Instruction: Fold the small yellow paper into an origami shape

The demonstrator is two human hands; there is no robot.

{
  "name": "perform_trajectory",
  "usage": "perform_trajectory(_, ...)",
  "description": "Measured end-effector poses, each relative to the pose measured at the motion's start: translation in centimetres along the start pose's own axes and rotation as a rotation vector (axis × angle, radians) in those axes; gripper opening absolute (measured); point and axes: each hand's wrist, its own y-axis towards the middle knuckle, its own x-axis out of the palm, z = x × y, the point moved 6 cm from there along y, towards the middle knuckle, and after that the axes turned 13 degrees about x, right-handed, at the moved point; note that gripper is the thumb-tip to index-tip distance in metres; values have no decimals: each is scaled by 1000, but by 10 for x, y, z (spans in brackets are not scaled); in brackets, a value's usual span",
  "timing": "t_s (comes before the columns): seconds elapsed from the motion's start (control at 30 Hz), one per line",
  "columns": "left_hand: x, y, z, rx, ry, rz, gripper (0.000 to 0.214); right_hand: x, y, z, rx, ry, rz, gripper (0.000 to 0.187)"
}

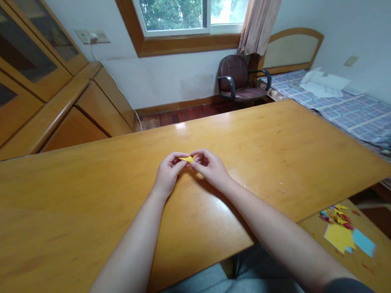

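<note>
A small folded piece of yellow paper (187, 159) is pinched between both my hands just above the middle of the wooden table (86, 202). My left hand (168, 172) holds its left end with thumb and fingers closed. My right hand (210, 165) grips the right end, fingers curled over it. Most of the paper is hidden by my fingers.
A lower wooden surface at the right front carries a pile of coloured paper scraps (343, 230), yellow and blue among them. Behind the table stand a brown armchair (238, 80), a bed (352, 106) with white sheets, and wooden cabinets (36, 85) on the left.
</note>
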Motion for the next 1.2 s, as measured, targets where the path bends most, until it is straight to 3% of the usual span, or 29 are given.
perform_trajectory(0.4, 3, 0, 0, -51, -148, 3, 22, -6, 4, 6, 99, 304, -58, 34)
perform_trajectory(0.53, 6, 0, 1, -45, -153, -30, 25, -9, 5, 6, 105, 335, -45, 33)
perform_trajectory(0.77, 4, 0, 3, -13, -144, 31, 26, -6, 4, 9, 132, 362, -80, 31)
perform_trajectory(1.0, 4, -3, 1, -2, -108, 15, 29, -6, 5, 9, 138, 326, -71, 30)
perform_trajectory(1.2, 4, 1, 5, 47, 3, 6, 22, -8, 1, 7, 98, 82, -14, 17)
